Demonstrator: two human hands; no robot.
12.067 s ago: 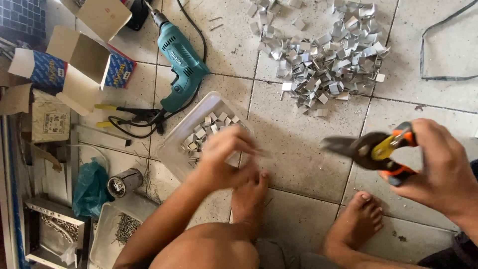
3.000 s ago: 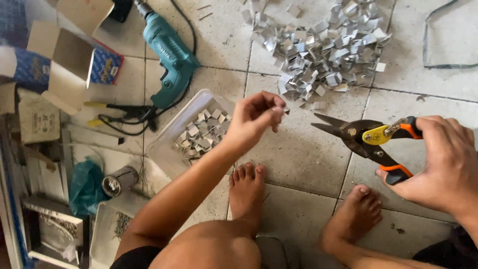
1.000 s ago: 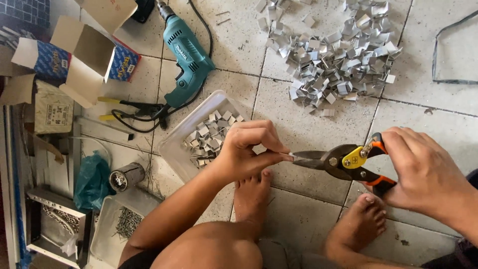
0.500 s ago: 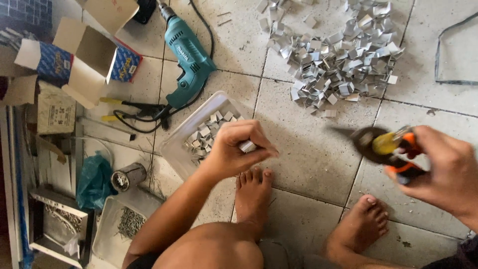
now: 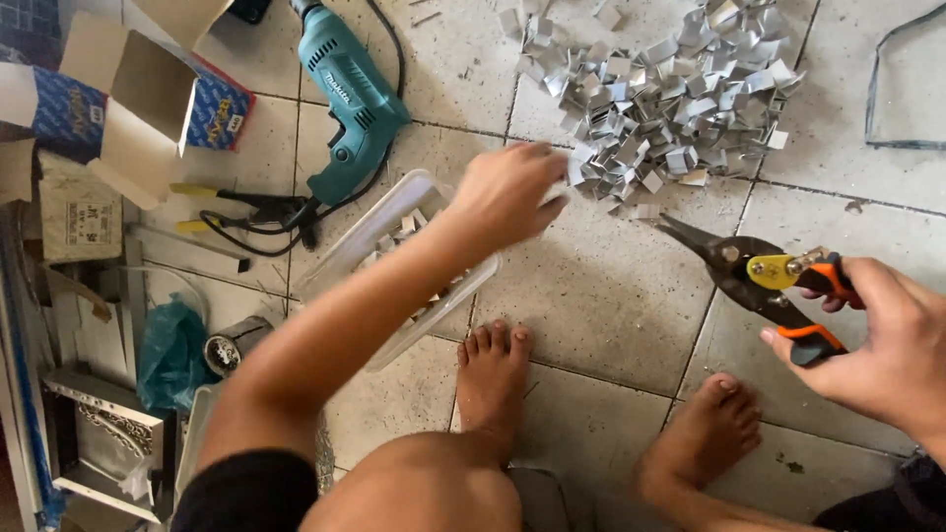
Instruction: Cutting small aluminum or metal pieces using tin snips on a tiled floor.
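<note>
Two bare feet (image 5: 493,379) rest on the tiled floor (image 5: 601,296). Right hand (image 5: 887,345) is clenched around tin snips (image 5: 764,281), blades parted. Left hand (image 5: 507,192), fingers curled, reaches to the edge of a metal-piece pile (image 5: 665,89), its grip unclear, above a clear tray (image 5: 394,222).

A tiled floor (image 5: 611,296) carries metal clips (image 5: 670,89), a teal drill (image 5: 350,99) and a clear tray (image 5: 394,212).
</note>
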